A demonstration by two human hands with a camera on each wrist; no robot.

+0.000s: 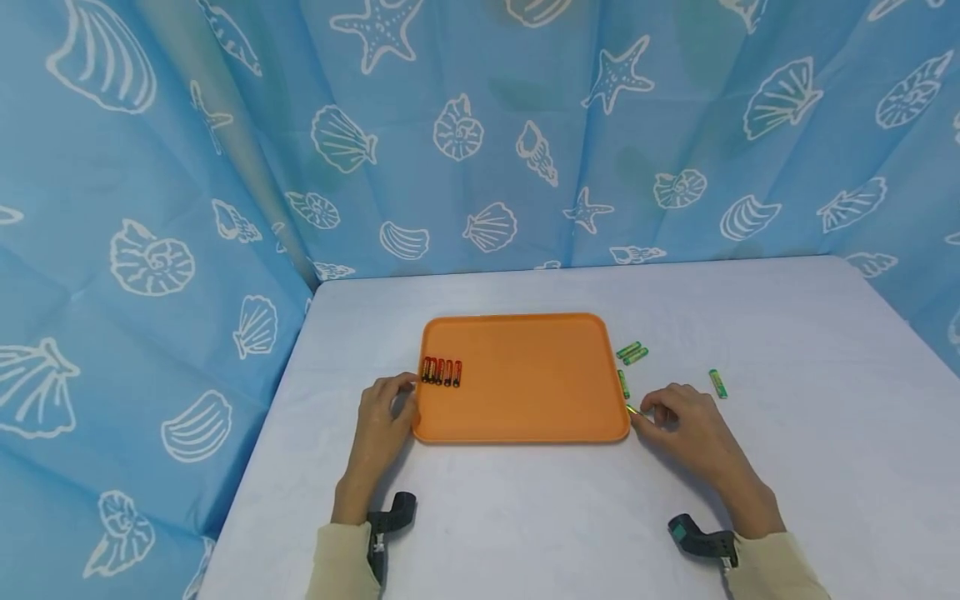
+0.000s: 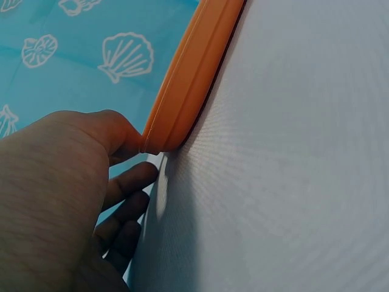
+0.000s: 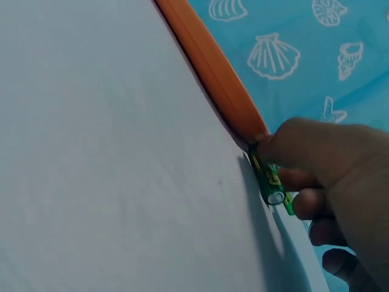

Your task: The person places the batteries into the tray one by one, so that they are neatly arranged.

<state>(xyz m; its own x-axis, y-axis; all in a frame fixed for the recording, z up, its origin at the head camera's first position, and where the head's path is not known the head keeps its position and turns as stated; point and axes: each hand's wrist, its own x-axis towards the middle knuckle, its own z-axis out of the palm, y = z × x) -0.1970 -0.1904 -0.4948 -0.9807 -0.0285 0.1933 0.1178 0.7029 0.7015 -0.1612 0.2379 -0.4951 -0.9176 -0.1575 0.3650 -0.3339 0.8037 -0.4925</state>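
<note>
An orange tray point(image 1: 525, 392) lies on the white table, with a row of several red-and-black batteries point(image 1: 447, 372) near its left side. My left hand point(image 1: 380, 425) rests against the tray's left edge; in the left wrist view its thumb point(image 2: 124, 137) touches the corner while the other fingers hang loosely below. At the tray's right edge, my right hand point(image 1: 690, 429) pinches a green battery point(image 3: 266, 176) between thumb and finger. A second green battery point(image 1: 623, 384) lies just beyond it, close against the tray's right side.
Two green batteries point(image 1: 632, 353) lie side by side off the tray's upper right. Another green battery point(image 1: 717, 383) is farther right, beyond the right hand. A blue curtain point(image 1: 480, 150) with white shell prints hangs behind and to the left of the table point(image 1: 540, 517).
</note>
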